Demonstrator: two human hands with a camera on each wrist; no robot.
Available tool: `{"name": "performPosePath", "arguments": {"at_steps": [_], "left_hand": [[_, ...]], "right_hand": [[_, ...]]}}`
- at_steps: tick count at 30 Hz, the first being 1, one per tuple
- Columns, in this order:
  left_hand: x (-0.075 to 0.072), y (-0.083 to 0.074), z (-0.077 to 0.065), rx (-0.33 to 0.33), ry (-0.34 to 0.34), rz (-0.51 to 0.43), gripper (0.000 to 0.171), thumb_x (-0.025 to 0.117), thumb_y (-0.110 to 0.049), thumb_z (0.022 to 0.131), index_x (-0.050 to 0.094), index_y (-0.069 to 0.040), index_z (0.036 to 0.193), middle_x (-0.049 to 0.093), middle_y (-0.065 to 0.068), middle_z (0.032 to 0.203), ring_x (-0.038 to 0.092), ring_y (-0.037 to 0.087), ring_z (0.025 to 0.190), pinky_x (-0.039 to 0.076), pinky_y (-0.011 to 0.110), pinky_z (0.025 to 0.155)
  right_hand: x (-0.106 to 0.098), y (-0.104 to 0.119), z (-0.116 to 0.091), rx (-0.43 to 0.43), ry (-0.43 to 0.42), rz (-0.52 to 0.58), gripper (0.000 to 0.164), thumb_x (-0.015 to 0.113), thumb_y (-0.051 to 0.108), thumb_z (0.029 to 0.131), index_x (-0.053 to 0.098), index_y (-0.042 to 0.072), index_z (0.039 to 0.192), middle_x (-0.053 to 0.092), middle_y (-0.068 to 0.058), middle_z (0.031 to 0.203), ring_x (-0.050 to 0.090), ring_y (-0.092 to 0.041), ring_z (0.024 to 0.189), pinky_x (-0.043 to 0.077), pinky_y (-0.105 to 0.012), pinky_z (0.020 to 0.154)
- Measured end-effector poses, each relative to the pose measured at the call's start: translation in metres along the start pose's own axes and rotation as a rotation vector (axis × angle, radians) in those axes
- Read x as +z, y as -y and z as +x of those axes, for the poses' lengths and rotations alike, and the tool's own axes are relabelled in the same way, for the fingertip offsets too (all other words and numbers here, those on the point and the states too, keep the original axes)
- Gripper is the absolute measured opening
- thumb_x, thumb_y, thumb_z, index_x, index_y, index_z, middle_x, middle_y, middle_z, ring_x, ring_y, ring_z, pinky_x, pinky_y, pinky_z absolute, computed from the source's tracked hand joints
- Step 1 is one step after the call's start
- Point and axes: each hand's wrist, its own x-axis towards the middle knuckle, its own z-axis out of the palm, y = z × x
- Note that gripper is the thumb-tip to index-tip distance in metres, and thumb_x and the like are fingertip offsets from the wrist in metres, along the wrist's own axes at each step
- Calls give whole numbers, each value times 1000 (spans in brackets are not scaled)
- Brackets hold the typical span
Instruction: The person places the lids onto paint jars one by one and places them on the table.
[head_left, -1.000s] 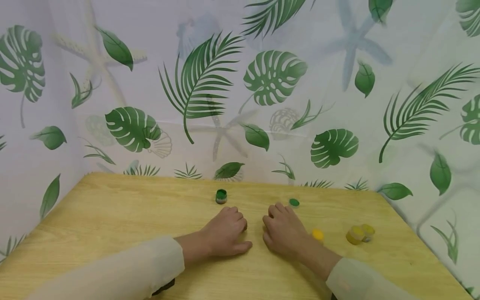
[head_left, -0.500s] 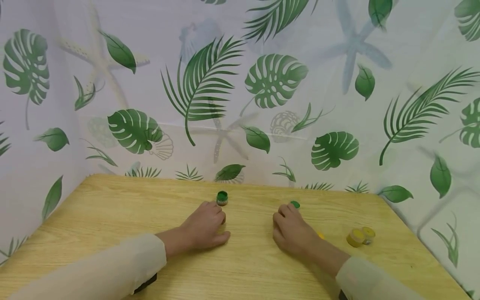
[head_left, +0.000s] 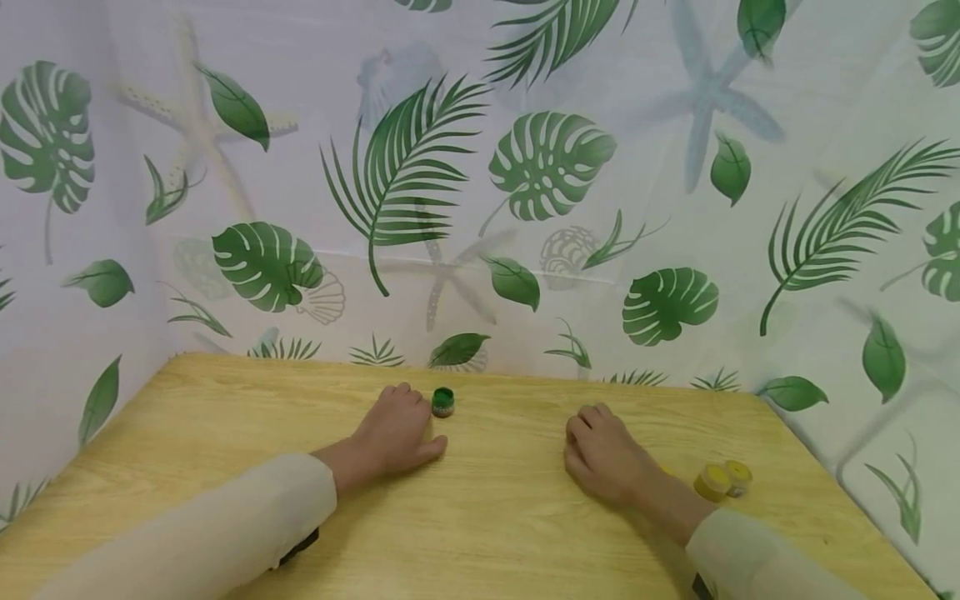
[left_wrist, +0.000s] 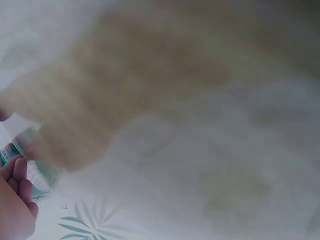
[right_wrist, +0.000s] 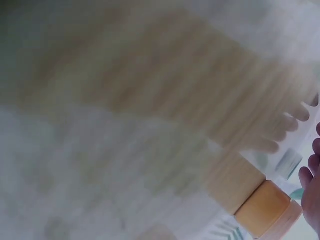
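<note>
A small open paint pot (head_left: 443,402) with dark green inside stands near the back of the table. My left hand (head_left: 390,429) lies palm down just left of it, fingers loosely bent right at its side and thumb stretched out. The left wrist view shows the bent fingers (left_wrist: 21,175) in front of the pot's green label (left_wrist: 10,152). My right hand (head_left: 607,458) rests on the table further right with loosely bent fingers. Its fingertips mostly hide a small green-topped piece behind them; the right wrist view shows this clear-sided piece (right_wrist: 288,164) beside the fingers (right_wrist: 306,176).
Two yellow paint containers (head_left: 712,482) stand close together to the right of my right wrist. Another yellow piece (head_left: 667,471) peeks out from behind that wrist. A leaf-patterned cloth (head_left: 555,167) hangs behind the wooden table (head_left: 510,533).
My left hand has moved left and forward, from in front of the green pot to beside it. The right hand has slid a little right, covering the green-topped piece.
</note>
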Motion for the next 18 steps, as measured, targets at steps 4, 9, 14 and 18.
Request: {"name": "performPosePath", "arguments": {"at_steps": [4,9,14,18], "left_hand": [[1,3,10,-103,39,-26,45,63,-50,88,62,-6,78,62,8,81,50,26,78,39,42,78],[4,5,21,-166,36,-58,46,64,-52,88,61,-6,84,61,8,83,51,27,82,40,44,80],[10,8,31,-163,24,-107,41,65,-47,87,62,-6,87,59,6,80,49,25,79,38,43,78],[12,8,35,-163,37,-141,34,63,-42,87,58,-9,82,53,2,75,44,22,75,34,40,75]], "right_hand": [[1,-14,2,42,14,15,8,52,12,92,58,9,97,53,-3,92,44,-21,87,40,-40,80],[5,-33,3,140,31,-22,28,52,19,92,58,2,113,60,-12,106,50,-30,98,44,-49,85],[6,-37,5,216,59,-67,38,51,25,95,56,0,123,59,-18,117,50,-36,108,45,-54,85],[7,-40,7,226,80,-63,39,51,26,96,56,0,124,56,-19,115,49,-37,106,45,-53,82]]}}
